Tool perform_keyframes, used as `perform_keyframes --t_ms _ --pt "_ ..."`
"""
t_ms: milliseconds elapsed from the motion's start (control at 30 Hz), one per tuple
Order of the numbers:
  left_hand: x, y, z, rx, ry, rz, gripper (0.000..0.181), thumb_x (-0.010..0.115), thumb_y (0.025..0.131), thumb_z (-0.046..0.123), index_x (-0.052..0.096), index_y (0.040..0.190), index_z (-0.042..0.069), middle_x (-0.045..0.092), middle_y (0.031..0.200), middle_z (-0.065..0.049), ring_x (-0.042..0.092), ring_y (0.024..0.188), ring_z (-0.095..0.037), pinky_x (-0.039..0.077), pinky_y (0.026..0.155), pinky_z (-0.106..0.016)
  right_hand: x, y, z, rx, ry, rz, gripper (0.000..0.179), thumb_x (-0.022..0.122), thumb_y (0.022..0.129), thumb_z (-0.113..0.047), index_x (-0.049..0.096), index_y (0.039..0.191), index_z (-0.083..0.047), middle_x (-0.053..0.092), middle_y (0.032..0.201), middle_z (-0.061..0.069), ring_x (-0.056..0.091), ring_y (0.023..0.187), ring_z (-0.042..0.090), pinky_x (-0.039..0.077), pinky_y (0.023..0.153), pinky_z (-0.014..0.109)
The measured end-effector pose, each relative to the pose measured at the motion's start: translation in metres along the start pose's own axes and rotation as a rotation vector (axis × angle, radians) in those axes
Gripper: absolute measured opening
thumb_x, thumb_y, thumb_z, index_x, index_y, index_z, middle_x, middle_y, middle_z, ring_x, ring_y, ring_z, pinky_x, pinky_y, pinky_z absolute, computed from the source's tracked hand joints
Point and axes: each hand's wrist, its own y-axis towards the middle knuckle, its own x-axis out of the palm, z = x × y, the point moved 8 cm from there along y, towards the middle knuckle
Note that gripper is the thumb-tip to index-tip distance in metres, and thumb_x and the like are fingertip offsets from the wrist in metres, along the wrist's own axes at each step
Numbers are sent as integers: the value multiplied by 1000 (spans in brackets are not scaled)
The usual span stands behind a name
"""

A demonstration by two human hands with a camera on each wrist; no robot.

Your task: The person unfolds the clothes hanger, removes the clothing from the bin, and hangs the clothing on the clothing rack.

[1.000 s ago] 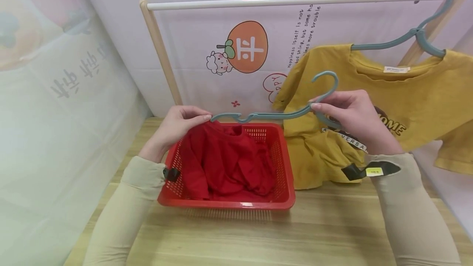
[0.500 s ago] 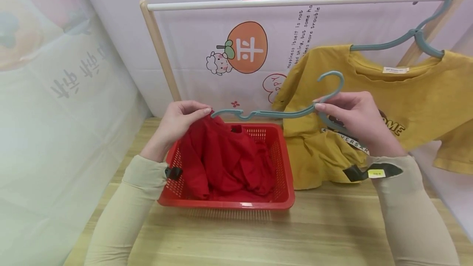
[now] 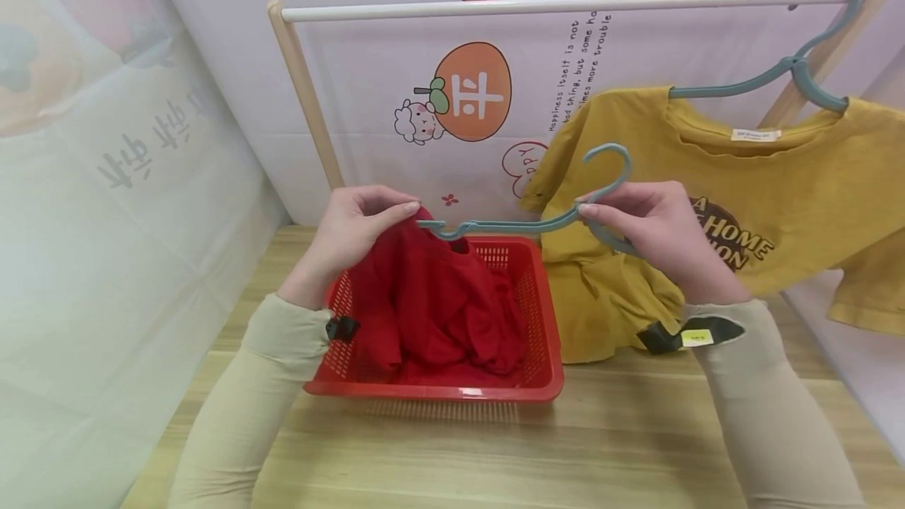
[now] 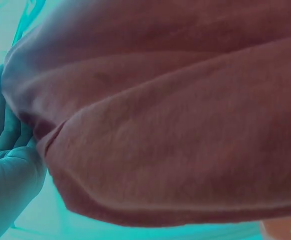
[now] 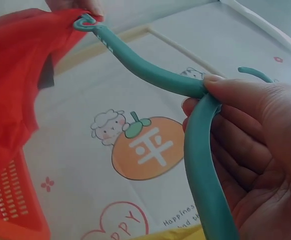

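Note:
My left hand pinches the shoulder of a red shirt and lifts that corner above a red plastic basket. The rest of the shirt lies bunched in the basket. In the left wrist view the shirt's fabric fills most of the picture, with part of the hand at its left edge. My right hand pinches a teal clothes hanger just below its hook. One arm of the hanger points left, its tip at the shirt's neckline beside the left fingers.
A white rail on wooden posts stands at the back. From its right end a yellow shirt hangs on another teal hanger, its lower part resting on the wooden table. A printed wall sheet stands behind.
The left hand has risen slightly and moved right, pulling the red shirt's shoulder up. The right hand went slightly right, then back left, bringing the hanger's tip over to the neckline.

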Motion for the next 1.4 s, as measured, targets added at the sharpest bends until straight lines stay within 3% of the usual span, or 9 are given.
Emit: perform_keyframes --t_ms 267,600,833,1067,1267,1400 --pt "14 4 11 62 21 -30 17 78 93 19 81 105 7 77 95 -4 69 87 -21 55 76 -29 12 3 -12 -33 28 31 21 79 92 -22 80 106 -5 77 96 6 71 87 20 56 73 24" --pt "23 6 24 122 146 -50 15 78 93 21 82 103 10 76 91 3 70 82 -15 55 73 -28 21 5 -15 -17 75 32 21 80 92 -19 80 108 -5 77 96 4 72 87 18 57 76 24" --pt "40 9 32 172 123 -89 9 79 92 18 83 98 12 77 92 5 71 85 -12 57 76 -29 37 6 -22 -57 72 -4 18 80 91 -17 81 105 -7 77 94 3 70 81 18 57 72 24" --pt "58 11 39 186 170 -116 11 78 93 20 82 100 13 76 89 8 69 80 -9 57 74 -30 50 7 -26 -64 87 -16 17 80 91 -20 81 105 -9 77 92 5 72 83 22 58 74 26" --pt "52 11 44 207 279 -133 12 79 92 21 82 103 16 75 92 11 68 82 -4 56 77 -28 42 7 -24 -52 83 16 20 80 92 -20 80 107 -8 77 94 4 72 85 20 58 76 25" --pt "41 9 43 168 325 -177 21 79 92 25 80 111 18 75 101 10 68 89 -5 55 83 -29 31 7 -22 -40 88 48 21 80 91 -19 80 108 -7 77 95 3 71 87 19 57 77 24"
